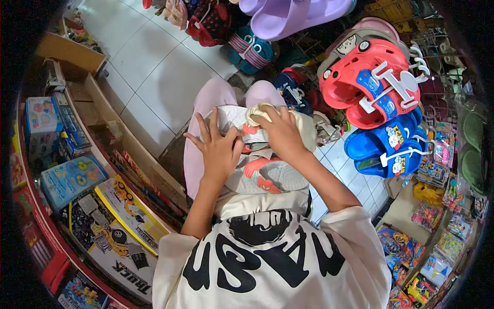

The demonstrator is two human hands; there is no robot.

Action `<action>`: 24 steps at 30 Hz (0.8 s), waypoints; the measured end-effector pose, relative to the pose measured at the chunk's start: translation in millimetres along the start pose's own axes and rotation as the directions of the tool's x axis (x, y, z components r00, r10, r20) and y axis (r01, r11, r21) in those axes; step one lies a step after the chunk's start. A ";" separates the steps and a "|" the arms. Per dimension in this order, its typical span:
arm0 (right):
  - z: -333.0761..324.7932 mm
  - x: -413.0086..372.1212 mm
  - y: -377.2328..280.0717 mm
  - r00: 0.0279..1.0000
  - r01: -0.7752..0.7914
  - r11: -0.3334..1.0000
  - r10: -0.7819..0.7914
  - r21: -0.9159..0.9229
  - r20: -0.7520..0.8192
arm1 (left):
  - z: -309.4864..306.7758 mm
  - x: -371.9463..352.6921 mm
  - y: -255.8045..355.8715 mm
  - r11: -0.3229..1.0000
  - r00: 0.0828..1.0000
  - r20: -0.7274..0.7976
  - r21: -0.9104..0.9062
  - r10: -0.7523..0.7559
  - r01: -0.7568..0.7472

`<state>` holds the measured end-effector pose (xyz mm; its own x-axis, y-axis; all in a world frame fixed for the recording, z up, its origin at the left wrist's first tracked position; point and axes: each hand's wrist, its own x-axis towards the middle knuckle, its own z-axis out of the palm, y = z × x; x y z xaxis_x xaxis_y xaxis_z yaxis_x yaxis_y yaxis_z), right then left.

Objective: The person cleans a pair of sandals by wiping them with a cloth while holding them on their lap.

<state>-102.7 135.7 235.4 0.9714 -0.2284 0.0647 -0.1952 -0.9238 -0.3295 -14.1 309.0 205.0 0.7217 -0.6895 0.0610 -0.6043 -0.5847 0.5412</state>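
A pair of grey and white sandals (290, 177) with orange-red patterned straps lies across my lap. My right hand (278, 129) is closed on a cream cloth (265, 109), pressed on the strap of the upper sandal. At the near side of that strap is my left hand (218, 147). Its thumb and index finger are drawn together at the sandal, while the other fingers spread upward. Whatever lies between that thumb and finger is too small to make out. More of the cream cloth hangs behind my right hand.
Red clogs (342, 74) and blue sandals (363, 141) hang on white hangers at the right. Lilac sandals (288, 15) are at the top. Boxed toys (74, 177) fill the curved shelf at the left. White floor tiles (154, 62) show beyond my knees.
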 end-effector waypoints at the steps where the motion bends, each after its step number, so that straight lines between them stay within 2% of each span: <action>1: 1.9 -2.1 2.1 1.000 0.005 0.999 -0.004 -0.047 0.024 | 0.5 0.9 0.2 1.000 1.000 0.002 -0.012 -0.013 0.013; 2: -5.0 -6.4 6.8 0.996 -0.060 0.998 0.058 0.023 0.073 | 0.2 2.8 1.1 1.000 1.000 0.003 -0.022 -0.019 0.019; 5: -17.7 -22.0 17.4 0.978 -0.122 0.993 0.121 -0.004 0.169 | -4.4 4.4 1.1 0.999 0.999 0.026 -0.037 -0.021 0.022; 9: -38.2 -14.3 31.1 0.992 -0.127 0.971 0.120 0.203 0.044 | -3.9 5.3 2.2 0.998 0.999 0.034 -0.060 -0.032 0.034; 10: -40.4 -5.5 32.1 0.990 -0.116 0.967 0.131 0.226 -0.054 | -3.9 4.8 1.8 0.997 0.999 0.038 -0.066 -0.034 0.037; 13: -28.6 23.1 19.6 0.991 -0.052 0.963 0.082 0.266 -0.105 | -1.8 3.5 -1.1 0.998 0.999 0.031 -0.057 -0.026 0.027; 14: -6.6 23.9 21.3 0.996 0.027 0.971 -0.005 0.239 -0.093 | -2.4 2.8 -0.5 0.998 0.999 0.035 -0.044 -0.033 0.034; 17: 4.5 9.1 19.9 0.992 -0.120 0.977 0.113 0.177 0.049 | -6.3 -0.2 1.6 0.999 0.998 0.054 -0.020 -0.034 0.035; 21: -12.8 -4.5 40.4 0.978 -0.209 0.951 0.196 0.226 0.075 | -17.1 -2.4 0.3 1.000 0.999 0.044 -0.011 -0.026 0.026; 22: -15.9 -6.3 45.8 0.977 -0.212 0.938 0.208 0.274 0.043 | -21.9 2.5 0.9 1.000 0.999 0.027 -0.011 -0.027 0.027; 24: -24.2 -4.7 49.5 0.980 -0.168 0.879 0.198 0.446 -0.022 | -46.8 24.1 3.3 0.991 0.989 0.112 -0.078 -0.099 0.108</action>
<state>-120.2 83.6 241.6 0.9102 -0.4137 0.0183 -0.2749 -0.6369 -0.7203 17.1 310.4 247.5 0.7356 -0.6718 -0.0872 -0.4946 -0.6206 0.6085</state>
